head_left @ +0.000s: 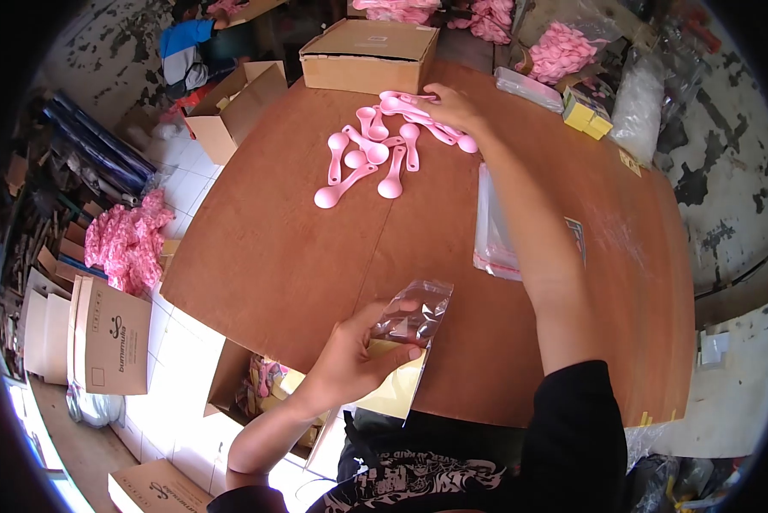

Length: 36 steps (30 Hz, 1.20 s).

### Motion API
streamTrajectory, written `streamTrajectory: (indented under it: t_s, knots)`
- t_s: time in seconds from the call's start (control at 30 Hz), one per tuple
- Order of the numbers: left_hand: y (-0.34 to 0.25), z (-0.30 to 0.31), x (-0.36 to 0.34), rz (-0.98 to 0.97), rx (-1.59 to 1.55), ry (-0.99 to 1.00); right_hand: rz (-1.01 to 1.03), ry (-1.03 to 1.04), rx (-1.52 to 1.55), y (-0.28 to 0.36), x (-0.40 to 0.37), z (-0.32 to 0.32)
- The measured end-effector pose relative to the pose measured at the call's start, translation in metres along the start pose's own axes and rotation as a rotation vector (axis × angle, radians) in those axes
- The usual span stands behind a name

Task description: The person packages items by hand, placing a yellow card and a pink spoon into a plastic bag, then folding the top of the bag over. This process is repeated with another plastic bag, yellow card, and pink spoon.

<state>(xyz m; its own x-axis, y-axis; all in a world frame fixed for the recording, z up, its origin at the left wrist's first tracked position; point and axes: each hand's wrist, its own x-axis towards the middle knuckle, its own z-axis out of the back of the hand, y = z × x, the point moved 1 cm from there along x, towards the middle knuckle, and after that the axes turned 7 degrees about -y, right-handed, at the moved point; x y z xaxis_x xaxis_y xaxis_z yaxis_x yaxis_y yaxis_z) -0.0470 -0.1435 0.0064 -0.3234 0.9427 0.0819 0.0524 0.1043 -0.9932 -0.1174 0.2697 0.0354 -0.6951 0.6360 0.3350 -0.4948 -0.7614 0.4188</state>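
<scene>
My left hand point(358, 355) is closed on a clear plastic bag point(431, 301) with a yellow card point(394, 393) inside it, held above the near edge of the table. The thumb lies across the card, and the bag's clear upper part stands up past the fingers. At the far side, my right hand point(454, 109) has its fingers curled over the end of a pile of pink spoons point(392, 104). It seems to grip a spoon there, though the fingertips are partly hidden. Several more pink spoons point(390, 184) lie scattered to its left.
A stack of clear bags point(495, 231) lies under my right forearm on the brown table point(273, 231). A closed cardboard box point(367, 56) sits at the far edge. Yellow cards point(586, 115) and a clear plastic container point(529, 88) are far right. An open carton point(230, 376) stands below left.
</scene>
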Motion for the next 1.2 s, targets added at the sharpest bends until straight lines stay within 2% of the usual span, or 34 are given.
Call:
streamTrajectory:
  t_s: [0.07,0.13,0.2,0.33,0.47,0.53,0.6,0.7,0.8,0.87,0.9,0.97,1.0,1.07,1.1,1.17,1.2]
  knots:
    - [0.001,0.004,0.0,-0.011,0.007,0.017,-0.173,0.161,0.126,0.005,0.01,-0.011]
    - [0.002,0.008,0.001,0.027,0.005,0.021,-0.177,0.176,0.077,0.002,0.011,-0.017]
    - [0.005,0.01,0.001,0.045,-0.063,0.007,-0.03,0.196,0.111,-0.001,0.005,-0.027]
    - [0.016,0.011,0.004,0.017,-0.074,0.006,0.061,0.285,0.094,0.004,-0.011,-0.033]
    - [0.017,0.006,0.008,-0.03,-0.111,-0.004,0.124,0.211,-0.006,0.019,-0.052,-0.037]
    - [0.015,0.006,0.006,-0.053,-0.109,-0.011,0.148,0.267,-0.052,0.041,-0.08,-0.021]
    - [0.013,0.007,0.003,-0.02,-0.115,-0.019,0.202,0.229,-0.069,0.047,-0.105,-0.025]
    - [0.012,0.007,0.003,-0.036,-0.099,-0.002,0.159,0.157,-0.148,0.074,-0.147,-0.003]
    - [0.011,0.003,0.006,-0.043,-0.084,0.021,0.252,0.154,-0.179,0.071,-0.163,0.0]
    - [0.01,-0.001,0.008,-0.025,-0.063,0.041,0.534,-0.287,-0.264,0.062,-0.174,-0.007]
    - [0.009,-0.004,0.01,-0.078,-0.059,0.032,0.53,-0.282,-0.263,0.062,-0.177,0.0]
    - [0.006,-0.008,0.012,-0.05,-0.07,0.03,0.465,-0.186,0.005,0.066,-0.18,0.03]
    - [0.005,-0.009,0.013,-0.025,-0.078,0.027,0.465,-0.186,0.004,0.071,-0.187,0.049]
    - [0.007,-0.012,0.015,-0.045,-0.065,0.032,0.177,-0.002,0.375,0.077,-0.213,0.09]
    - [0.006,-0.014,0.015,-0.028,-0.086,0.042,0.177,-0.001,0.375,0.074,-0.225,0.105]
    - [0.006,-0.02,0.017,-0.007,-0.109,0.056,0.122,0.071,0.673,0.061,-0.249,0.134]
    - [0.008,-0.023,0.018,0.027,-0.11,0.105,0.115,0.069,0.67,0.056,-0.26,0.147]
